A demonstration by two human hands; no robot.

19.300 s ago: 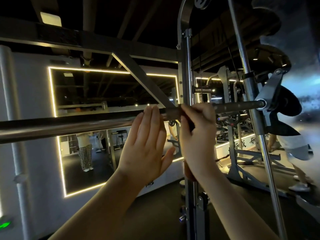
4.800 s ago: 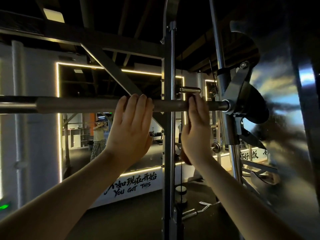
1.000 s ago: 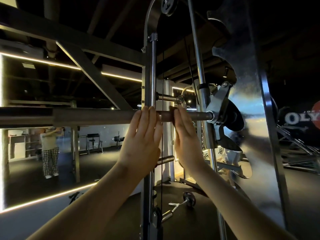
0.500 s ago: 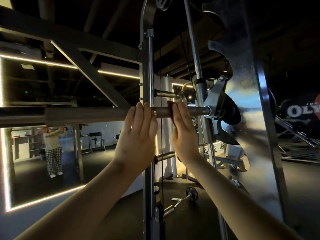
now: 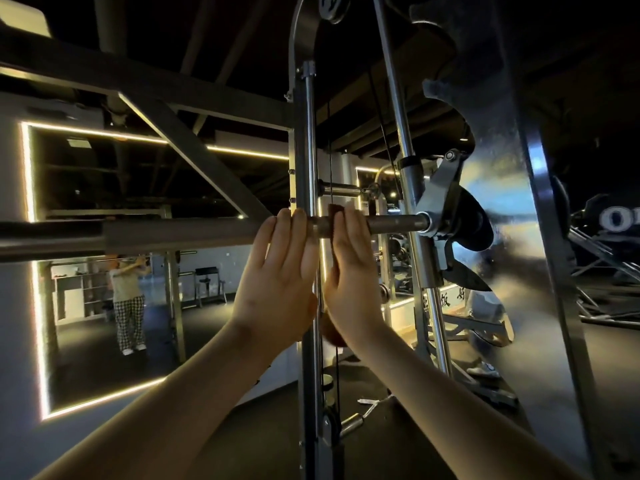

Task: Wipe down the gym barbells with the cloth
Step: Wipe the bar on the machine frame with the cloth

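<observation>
Head view. The barbell (image 5: 180,233) runs level from the 9 o'clock frame edge to the sliding carriage (image 5: 438,192) at 3 o'clock, where it ends against a guide rod (image 5: 398,116).

The left hand (image 5: 277,271) is at centre. Its grip is wide, with straight fingers and fingertips resting on top of the bar.

The right hand (image 5: 349,271) is just beside it at 3 o'clock. Its grip is also flat, pressing the dark cloth (image 5: 336,211) against the bar. One cloth edge shows above the fingertips and the rest hangs below the palm.

A rack upright (image 5: 308,150) stands behind the gap between the hands.

A short bare stretch of bar lies between the right fingers and the carriage. A long free stretch runs toward 9 o'clock.
</observation>
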